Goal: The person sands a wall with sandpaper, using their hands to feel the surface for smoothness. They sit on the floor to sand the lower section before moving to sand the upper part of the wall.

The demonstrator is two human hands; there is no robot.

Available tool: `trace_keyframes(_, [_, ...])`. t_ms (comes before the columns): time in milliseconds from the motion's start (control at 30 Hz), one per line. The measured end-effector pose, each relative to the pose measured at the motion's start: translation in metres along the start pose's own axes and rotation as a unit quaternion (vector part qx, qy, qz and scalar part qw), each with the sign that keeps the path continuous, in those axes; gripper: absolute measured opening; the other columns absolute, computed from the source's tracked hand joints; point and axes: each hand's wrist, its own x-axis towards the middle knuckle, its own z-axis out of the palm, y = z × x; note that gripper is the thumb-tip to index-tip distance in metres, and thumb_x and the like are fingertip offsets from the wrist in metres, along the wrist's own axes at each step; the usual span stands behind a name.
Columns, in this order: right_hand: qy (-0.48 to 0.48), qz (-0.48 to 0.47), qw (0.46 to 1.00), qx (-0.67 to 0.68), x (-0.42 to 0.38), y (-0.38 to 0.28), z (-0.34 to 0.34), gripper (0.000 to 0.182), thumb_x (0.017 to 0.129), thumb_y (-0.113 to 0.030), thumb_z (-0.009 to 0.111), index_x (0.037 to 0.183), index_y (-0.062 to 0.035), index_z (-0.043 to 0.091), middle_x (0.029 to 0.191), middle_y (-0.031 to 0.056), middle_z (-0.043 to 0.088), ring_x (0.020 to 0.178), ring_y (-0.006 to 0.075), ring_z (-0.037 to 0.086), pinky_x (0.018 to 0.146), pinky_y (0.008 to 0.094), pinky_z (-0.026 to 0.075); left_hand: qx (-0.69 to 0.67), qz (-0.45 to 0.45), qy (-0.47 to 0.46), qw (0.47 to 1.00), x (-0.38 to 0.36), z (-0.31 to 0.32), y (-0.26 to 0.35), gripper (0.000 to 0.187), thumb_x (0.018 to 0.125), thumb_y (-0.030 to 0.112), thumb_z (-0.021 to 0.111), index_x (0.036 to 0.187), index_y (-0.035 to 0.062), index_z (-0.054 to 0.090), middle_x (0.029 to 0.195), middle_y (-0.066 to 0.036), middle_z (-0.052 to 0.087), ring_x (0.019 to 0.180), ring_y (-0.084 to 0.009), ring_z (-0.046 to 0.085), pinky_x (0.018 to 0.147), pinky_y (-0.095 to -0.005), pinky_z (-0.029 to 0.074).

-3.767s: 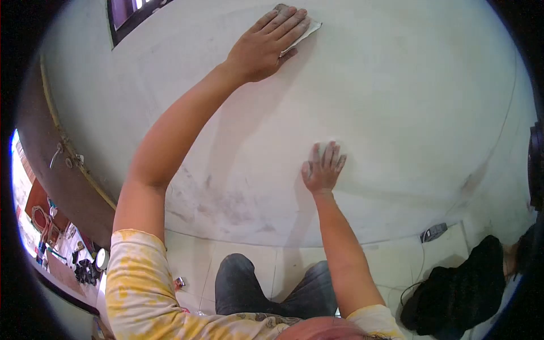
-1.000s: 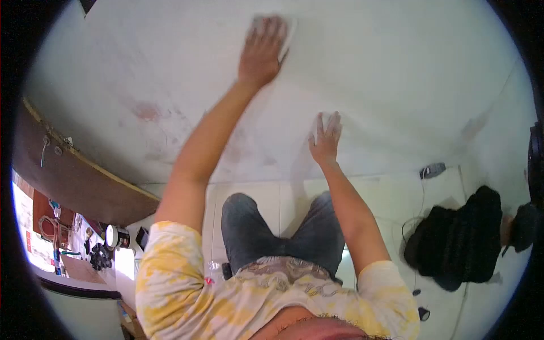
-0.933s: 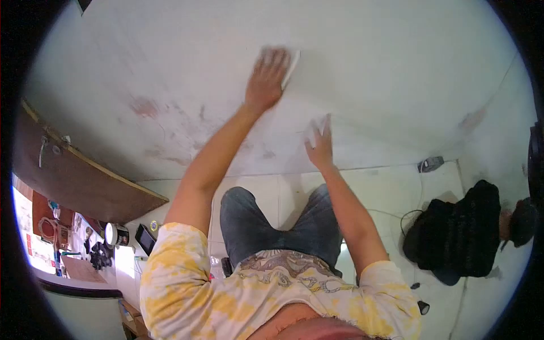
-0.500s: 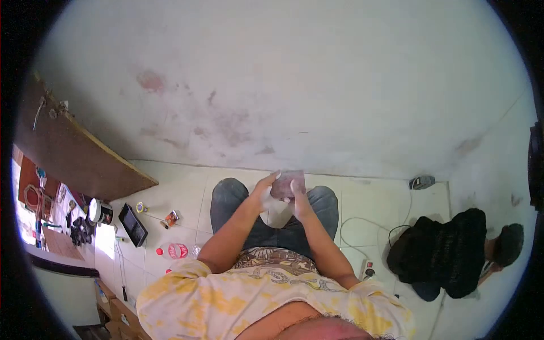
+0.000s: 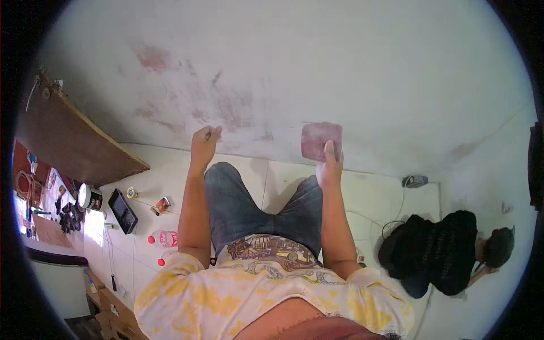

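My right hand (image 5: 330, 169) grips the lower edge of a reddish, dusty sheet of sandpaper (image 5: 316, 139), thumb on its near face, and the sheet is up against the pale wall (image 5: 368, 73). Over on the other side, my left hand (image 5: 204, 141) is curled into a loose fist in front of the wall's foot, apart from the sandpaper. Above that fist the wall carries reddish-brown smudges (image 5: 229, 113). Both forearms extend forward past my bent knees (image 5: 226, 181).
At left stand a brown door (image 5: 85, 136), a paint bucket (image 5: 90, 197), a black paint tray (image 5: 123, 211) and plastic bottles (image 5: 164, 238). To the right, a person in black (image 5: 433, 249) sits near a cable and a small dark box (image 5: 415, 181).
Both hands were together on the sandpaper over my lap. The left has let go and moved left; the right has carried the sheet up and right to the wall.
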Motion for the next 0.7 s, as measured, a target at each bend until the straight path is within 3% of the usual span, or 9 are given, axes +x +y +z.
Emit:
trace_keyframes(100, [0.046, -0.032, 0.984, -0.167, 0.002, 0.014, -0.020, 0.043, 0.098, -0.025, 0.057, 0.132, 0.0010, 0.048, 0.126, 0.0108, 0.056, 0.115, 0.0185, 0.053, 0.100, 0.0356, 0.042, 0.102, 0.018, 0.078, 0.992, -0.002, 0.019, -0.126, 0.033, 0.093, 0.026, 0.057, 0.080, -0.0040, 0.060, 0.073, -0.021, 0.058, 0.068, -0.0332, 0.057, 0.065, -0.0443, 0.043])
trace_keyframes(200, [0.031, -0.225, 0.929, -0.293, 0.041, -0.025, -0.006, 0.043, 0.100, -0.023, 0.054, 0.133, 0.0032, 0.047, 0.127, 0.0134, 0.056, 0.116, 0.0208, 0.053, 0.101, 0.0350, 0.041, 0.098, -0.192, -0.019, 0.976, -0.030, 0.043, -0.298, 0.034, 0.095, 0.027, 0.050, 0.098, -0.0033, 0.063, 0.097, -0.025, 0.064, 0.092, -0.0395, 0.061, 0.081, -0.0469, 0.046])
trace_keyframes(267, [0.013, -0.442, 0.825, -0.352, 0.085, -0.088, 0.052, 0.036, 0.101, -0.016, 0.046, 0.125, 0.0095, 0.051, 0.125, 0.0202, 0.058, 0.119, 0.0274, 0.054, 0.100, 0.0357, 0.041, 0.190, -0.207, -0.110, 0.953, -0.058, 0.063, -0.373, 0.038, 0.099, 0.027, 0.040, 0.110, -0.0017, 0.061, 0.102, -0.027, 0.064, 0.097, -0.0426, 0.061, 0.086, -0.0481, 0.048])
trace_keyframes(333, [-0.055, -0.651, 0.637, -0.410, 0.153, -0.142, 0.096, 0.044, 0.095, -0.010, 0.048, 0.135, 0.0081, 0.045, 0.137, 0.0236, 0.050, 0.131, 0.0373, 0.045, 0.108, 0.0449, 0.034, 0.175, -0.196, -0.121, 0.957, -0.085, 0.082, -0.378, 0.042, 0.102, 0.027, 0.030, 0.118, -0.0003, 0.058, 0.105, -0.029, 0.063, 0.100, -0.0449, 0.060, 0.088, -0.0519, 0.047])
trace_keyframes(400, [-0.010, -0.770, 0.420, -0.481, 0.222, -0.163, 0.123, 0.053, 0.090, -0.010, 0.053, 0.141, -0.0030, 0.045, 0.147, 0.0222, 0.041, 0.136, 0.0378, 0.039, 0.111, 0.0525, 0.028, 0.241, -0.157, -0.145, 0.947, -0.083, 0.081, -0.367, 0.042, 0.101, 0.029, 0.035, 0.121, -0.0014, 0.056, 0.106, -0.031, 0.062, 0.099, -0.0468, 0.060, 0.088, -0.0525, 0.047])
trace_keyframes(433, [-0.030, -0.712, 0.453, -0.535, 0.246, -0.160, 0.129, 0.056, 0.086, -0.011, 0.057, 0.141, -0.0177, 0.049, 0.153, 0.0168, 0.035, 0.139, 0.0344, 0.036, 0.111, 0.0568, 0.024, 0.264, -0.118, -0.155, 0.945, -0.091, 0.085, -0.383, 0.042, 0.100, 0.030, 0.038, 0.121, -0.0022, 0.056, 0.107, -0.031, 0.062, 0.100, -0.0470, 0.060, 0.088, -0.0525, 0.047])
trace_keyframes(500, [0.004, -0.655, 0.432, -0.620, 0.259, -0.151, 0.135, 0.059, 0.085, -0.019, 0.061, 0.142, -0.0260, 0.047, 0.152, 0.0127, 0.037, 0.139, 0.0342, 0.035, 0.114, 0.0567, 0.017, 0.311, -0.038, -0.166, 0.935, -0.088, 0.091, -0.421, 0.044, 0.099, 0.032, 0.042, 0.120, -0.0037, 0.057, 0.109, -0.030, 0.062, 0.101, -0.0473, 0.059, 0.089, -0.0526, 0.047])
trace_keyframes(600, [0.066, -0.661, 0.391, -0.637, 0.263, -0.150, 0.134, 0.063, 0.085, -0.032, 0.063, 0.145, -0.0302, 0.043, 0.154, 0.0098, 0.035, 0.141, 0.0339, 0.032, 0.115, 0.0576, 0.011, 0.183, -0.255, -0.071, 0.947, -0.091, 0.075, -0.341, 0.047, 0.096, 0.035, 0.047, 0.117, -0.0056, 0.059, 0.113, -0.029, 0.062, 0.105, -0.0461, 0.059, 0.090, -0.0510, 0.047])
trace_keyframes(700, [0.048, -0.663, 0.388, -0.639, 0.253, -0.149, 0.139, 0.063, 0.090, -0.040, 0.057, 0.148, -0.0221, 0.039, 0.155, 0.0113, 0.031, 0.144, 0.0348, 0.026, 0.112, 0.0627, 0.011, 0.154, -0.290, -0.035, 0.944, -0.089, 0.058, -0.281, 0.049, 0.096, 0.037, 0.046, 0.114, -0.0056, 0.061, 0.118, -0.029, 0.061, 0.111, -0.0444, 0.058, 0.093, -0.0495, 0.045])
